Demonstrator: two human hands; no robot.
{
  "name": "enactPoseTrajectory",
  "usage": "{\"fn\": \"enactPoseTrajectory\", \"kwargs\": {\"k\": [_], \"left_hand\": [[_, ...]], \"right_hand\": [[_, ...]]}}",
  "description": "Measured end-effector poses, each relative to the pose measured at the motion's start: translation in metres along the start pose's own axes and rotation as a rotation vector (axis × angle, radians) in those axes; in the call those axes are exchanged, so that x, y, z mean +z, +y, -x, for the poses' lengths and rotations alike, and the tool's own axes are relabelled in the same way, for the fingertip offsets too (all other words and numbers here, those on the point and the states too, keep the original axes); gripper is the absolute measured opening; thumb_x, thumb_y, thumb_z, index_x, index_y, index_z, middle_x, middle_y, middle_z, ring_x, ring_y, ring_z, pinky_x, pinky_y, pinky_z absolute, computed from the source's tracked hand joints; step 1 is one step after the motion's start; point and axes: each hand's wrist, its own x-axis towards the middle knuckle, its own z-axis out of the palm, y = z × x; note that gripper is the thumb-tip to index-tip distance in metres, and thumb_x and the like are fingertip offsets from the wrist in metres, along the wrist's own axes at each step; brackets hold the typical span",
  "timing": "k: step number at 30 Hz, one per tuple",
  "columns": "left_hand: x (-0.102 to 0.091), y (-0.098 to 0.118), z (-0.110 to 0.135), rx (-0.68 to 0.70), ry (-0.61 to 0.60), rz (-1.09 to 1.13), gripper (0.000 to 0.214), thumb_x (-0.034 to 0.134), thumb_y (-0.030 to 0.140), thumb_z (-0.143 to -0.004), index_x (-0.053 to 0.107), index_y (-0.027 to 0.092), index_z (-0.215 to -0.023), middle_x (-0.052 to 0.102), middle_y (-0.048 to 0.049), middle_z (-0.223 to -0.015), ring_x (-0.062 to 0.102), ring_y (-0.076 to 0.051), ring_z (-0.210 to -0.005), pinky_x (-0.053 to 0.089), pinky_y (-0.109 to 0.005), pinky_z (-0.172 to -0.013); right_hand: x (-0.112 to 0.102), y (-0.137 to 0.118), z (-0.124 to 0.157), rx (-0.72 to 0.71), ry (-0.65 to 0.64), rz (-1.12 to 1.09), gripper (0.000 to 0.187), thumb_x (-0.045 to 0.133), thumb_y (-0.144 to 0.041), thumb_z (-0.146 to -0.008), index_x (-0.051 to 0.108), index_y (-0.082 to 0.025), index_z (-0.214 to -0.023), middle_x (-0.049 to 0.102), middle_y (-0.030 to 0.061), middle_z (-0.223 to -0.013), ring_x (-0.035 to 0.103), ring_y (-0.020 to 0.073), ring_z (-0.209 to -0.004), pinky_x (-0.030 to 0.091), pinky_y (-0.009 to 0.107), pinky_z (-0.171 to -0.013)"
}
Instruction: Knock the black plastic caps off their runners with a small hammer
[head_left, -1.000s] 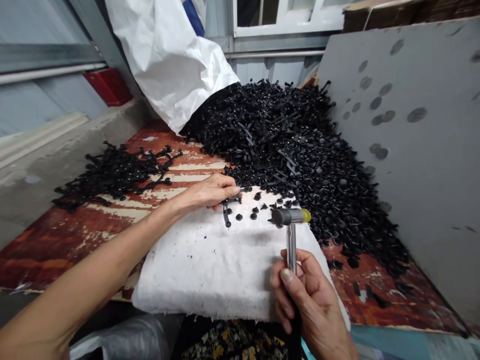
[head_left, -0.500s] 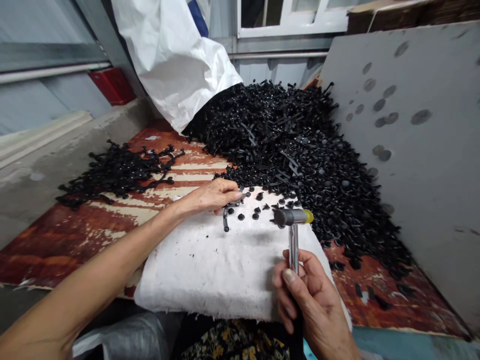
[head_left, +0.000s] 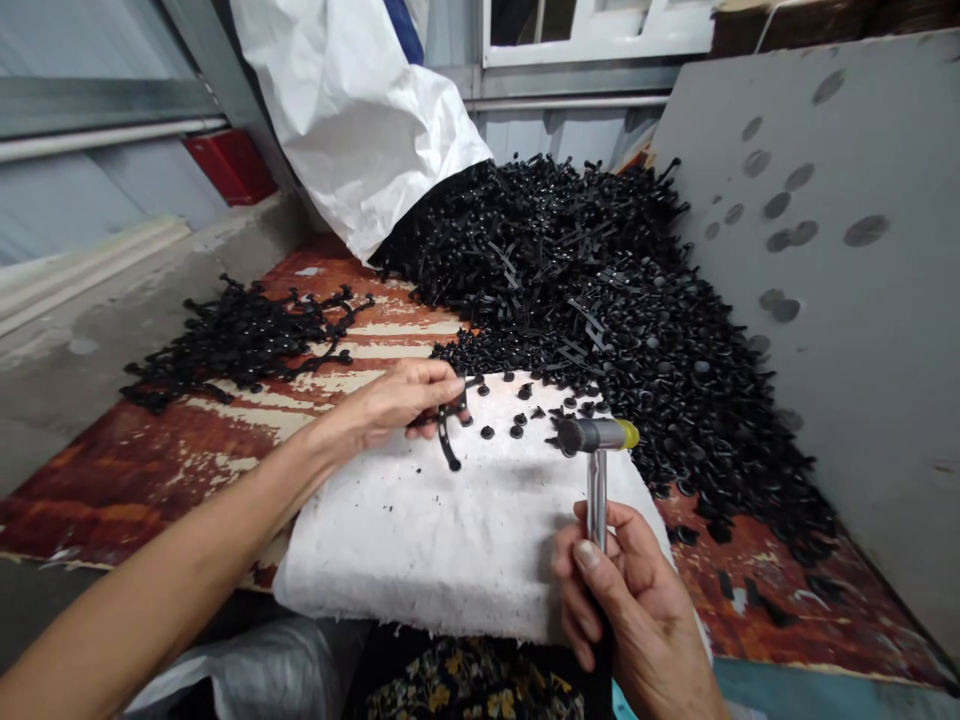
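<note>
Head view, left hand [head_left: 390,405]: arm stretched forward over the white pad [head_left: 450,540], palm down, thumb and fingers pinching the black sprue [head_left: 448,432] at the pad's far edge.
Axis of black sprue: runs from the far edge toward the pad's middle.
Pose of right hand [head_left: 622,610]: at the pad's near right corner, fist closed round the hammer [head_left: 597,480] handle.
Axis of hammer: handle upright, head lying across, yellow end pointing right.
Place of loose caps [head_left: 517,425]: scattered on the pad's far part.
Place of black heap [head_left: 600,300]: just behind the pad.
</note>
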Motion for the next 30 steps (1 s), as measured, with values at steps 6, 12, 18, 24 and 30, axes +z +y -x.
{"fn": "enactPoseTrajectory", "kwargs": {"k": [6, 12, 18, 24, 30], "left_hand": [[0.020, -0.023, 0.020, -0.252, -0.101, 0.220, 0.037, 0.074, 0.045, -0.068, 0.054, 0.014, -0.068, 0.067, -0.0034, -0.062, 0.048, -0.005, -0.036, 0.030, -0.015, -0.030], [0.034, -0.023, 0.016, -0.311, 0.017, 0.302, 0.029, 0.065, 0.034, -0.080, 0.050, 0.015, -0.064, 0.063, -0.0012, -0.055, 0.041, -0.003, -0.030, 0.025, -0.014, -0.027], [0.040, -0.027, 0.016, -0.295, 0.042, 0.379, 0.033, 0.071, 0.039, -0.074, 0.050, 0.015, -0.066, 0.063, -0.0015, -0.057, 0.042, -0.003, -0.032, 0.019, -0.013, -0.028], [0.041, -0.027, 0.013, -0.312, 0.081, 0.359, 0.026, 0.065, 0.031, -0.081, 0.050, 0.015, -0.067, 0.061, 0.0000, -0.056, 0.044, -0.003, -0.034, 0.020, -0.012, -0.029], [0.043, -0.024, 0.014, -0.311, 0.088, 0.348, 0.027, 0.059, 0.028, -0.087, 0.050, 0.015, -0.065, 0.062, -0.0008, -0.055, 0.042, -0.003, -0.031, 0.020, -0.012, -0.027]], "right_hand": [[-0.010, 0.004, -0.005, -0.020, -0.095, 0.041, 0.021, 0.066, -0.040, -0.086, 0.055, -0.025, -0.095, 0.060, -0.0028, -0.075, 0.041, 0.0034, -0.041, 0.041, 0.014, -0.032], [-0.010, 0.006, -0.004, -0.031, -0.075, 0.048, 0.019, 0.065, -0.039, -0.087, 0.054, -0.025, -0.094, 0.060, -0.0032, -0.075, 0.041, 0.0034, -0.041, 0.041, 0.014, -0.033], [-0.005, 0.002, -0.001, -0.004, -0.010, 0.023, 0.021, 0.068, -0.039, -0.084, 0.054, -0.025, -0.093, 0.060, -0.0034, -0.073, 0.039, 0.0039, -0.041, 0.039, 0.014, -0.033], [-0.009, 0.005, -0.004, -0.028, -0.087, 0.017, 0.018, 0.066, -0.039, -0.086, 0.056, -0.026, -0.094, 0.060, -0.0033, -0.074, 0.040, 0.0037, -0.041, 0.041, 0.014, -0.032], [-0.014, 0.006, -0.004, -0.034, -0.138, 0.011, 0.013, 0.062, -0.036, -0.090, 0.055, -0.027, -0.096, 0.061, -0.0037, -0.076, 0.042, 0.0028, -0.042, 0.042, 0.012, -0.034]]}}
